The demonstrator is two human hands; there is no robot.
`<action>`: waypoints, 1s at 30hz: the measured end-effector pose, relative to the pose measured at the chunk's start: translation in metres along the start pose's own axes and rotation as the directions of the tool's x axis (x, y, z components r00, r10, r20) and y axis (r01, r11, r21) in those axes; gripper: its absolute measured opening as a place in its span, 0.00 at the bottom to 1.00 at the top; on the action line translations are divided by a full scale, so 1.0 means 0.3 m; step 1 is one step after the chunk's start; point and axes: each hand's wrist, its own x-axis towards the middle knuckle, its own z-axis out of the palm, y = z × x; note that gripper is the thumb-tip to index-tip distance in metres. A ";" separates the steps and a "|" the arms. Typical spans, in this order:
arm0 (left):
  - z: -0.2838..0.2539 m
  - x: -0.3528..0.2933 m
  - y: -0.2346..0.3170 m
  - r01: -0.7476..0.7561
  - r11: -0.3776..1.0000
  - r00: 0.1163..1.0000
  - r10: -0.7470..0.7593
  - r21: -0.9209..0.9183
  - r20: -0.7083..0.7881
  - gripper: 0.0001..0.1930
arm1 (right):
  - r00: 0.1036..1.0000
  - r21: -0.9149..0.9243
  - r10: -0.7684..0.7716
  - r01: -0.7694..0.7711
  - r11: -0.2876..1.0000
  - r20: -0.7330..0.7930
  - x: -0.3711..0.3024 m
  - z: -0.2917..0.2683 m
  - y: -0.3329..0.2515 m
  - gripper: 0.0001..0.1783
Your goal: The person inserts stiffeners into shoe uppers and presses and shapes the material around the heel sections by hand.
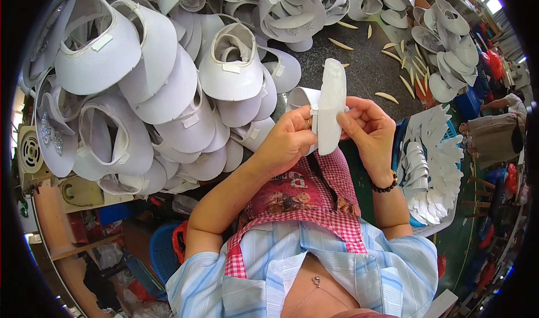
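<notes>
In front of my chest I hold a white visor-shaped piece (332,107), its broad rounded brim turned nearly edge-on and its curved band to the left. My left hand (293,130) is closed on the band side, with a ring on one finger. My right hand (368,128), a dark bead bracelet at its wrist, pinches the brim's right edge between thumb and fingers. Whether something small is also between the fingers is hidden. To the left and beyond lies a big heap of similar white visor-shaped pieces (230,85), many with a small white tab on the band.
Cream crescent-shaped slips (386,98) lie scattered over the dark tabletop (359,65). A tray of white leaf-like pieces (429,206) sits at my right. More white visor-shaped pieces (452,43) are stacked far right. A blue basket (165,250) stands low left. Another person (497,127) is at the far right.
</notes>
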 end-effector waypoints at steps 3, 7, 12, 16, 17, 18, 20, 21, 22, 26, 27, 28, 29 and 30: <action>-0.005 -0.005 -0.001 -0.040 0.998 0.999 0.041 -0.045 0.028 0.23 | 1.000 -0.034 -0.002 0.002 0.999 -0.007 0.004 0.002 -0.001 0.17; -0.006 -0.005 -0.020 -0.026 1.000 1.000 0.026 0.016 -0.006 0.23 | 1.000 -0.014 0.017 -0.017 1.000 -0.027 0.005 0.011 0.003 0.16; -0.015 -0.007 -0.032 -0.005 0.997 0.998 0.010 0.071 -0.070 0.20 | 0.987 -0.464 -0.158 0.128 0.876 -0.025 -0.011 0.029 -0.033 0.14; -0.014 -0.031 -0.005 0.014 0.996 0.998 -0.009 0.087 -0.064 0.20 | 0.915 -0.847 -0.379 0.306 0.436 0.135 0.005 0.027 -0.110 0.16; -0.010 -0.038 0.004 0.002 0.996 0.997 0.005 0.092 -0.071 0.20 | 0.948 -0.799 -0.294 0.267 0.540 0.118 0.016 0.017 -0.105 0.16; -0.004 -0.040 0.002 0.001 0.995 0.998 0.006 0.096 -0.069 0.20 | 0.972 -0.742 -0.205 0.219 0.633 0.113 0.022 0.008 -0.104 0.17; 0.009 -0.043 -0.009 -0.045 0.964 0.989 0.081 0.262 -0.128 0.19 | 0.992 -0.701 -0.060 0.119 0.703 0.108 0.032 -0.024 -0.098 0.19; 0.017 -0.045 -0.004 -0.041 0.963 0.990 0.076 0.268 -0.122 0.19 | 0.984 -0.512 -0.009 0.100 0.853 0.176 0.048 -0.068 -0.089 0.20; 0.027 -0.058 -0.002 -0.018 0.944 0.992 0.057 0.329 -0.109 0.18 | 0.965 -0.301 0.035 0.047 0.952 0.260 0.066 -0.092 -0.087 0.21; 0.024 -0.116 -0.036 0.080 0.877 0.996 -0.052 0.474 -0.073 0.18 | 0.908 -0.347 -0.114 0.267 0.899 0.403 0.058 -0.104 -0.141 0.19; 0.022 -0.133 -0.045 0.098 0.879 0.995 -0.074 0.466 -0.071 0.18 | 0.916 -0.352 -0.099 0.246 0.903 0.388 0.048 -0.105 -0.129 0.19; 0.024 -0.156 -0.055 0.121 0.835 0.993 -0.096 0.536 -0.073 0.18 | 0.920 -0.319 0.002 0.134 0.938 0.392 0.038 -0.108 -0.115 0.18; 0.025 -0.176 -0.064 0.141 0.786 0.990 -0.119 0.602 -0.076 0.19 | 0.911 -0.283 0.101 0.018 0.959 0.400 0.024 -0.112 -0.099 0.17; 0.025 -0.182 -0.064 0.076 0.762 0.996 -0.092 0.643 -0.008 0.19 | 0.891 -0.295 0.139 -0.006 0.955 0.432 0.017 -0.121 -0.080 0.16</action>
